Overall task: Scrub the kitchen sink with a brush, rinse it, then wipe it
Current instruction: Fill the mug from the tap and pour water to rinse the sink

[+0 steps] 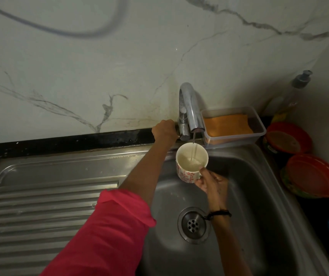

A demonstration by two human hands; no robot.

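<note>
A steel sink (259, 196) with a round drain (193, 225) fills the lower right. A chrome tap (189, 108) rises at its back edge, and a thin stream of water runs from its spout. My left hand (164, 131) is closed on the tap's handle to the left of the spout. My right hand (212, 183) holds a white mug with red marks (190, 163) by its handle, right under the stream. Water is pooling inside the mug. No brush is in view.
A ribbed steel draining board (50, 206) lies to the left. A clear plastic box with an orange cloth (231, 126) sits right of the tap. A pump bottle (297, 92) and two red-lidded tubs (313, 176) stand on the dark counter at the right.
</note>
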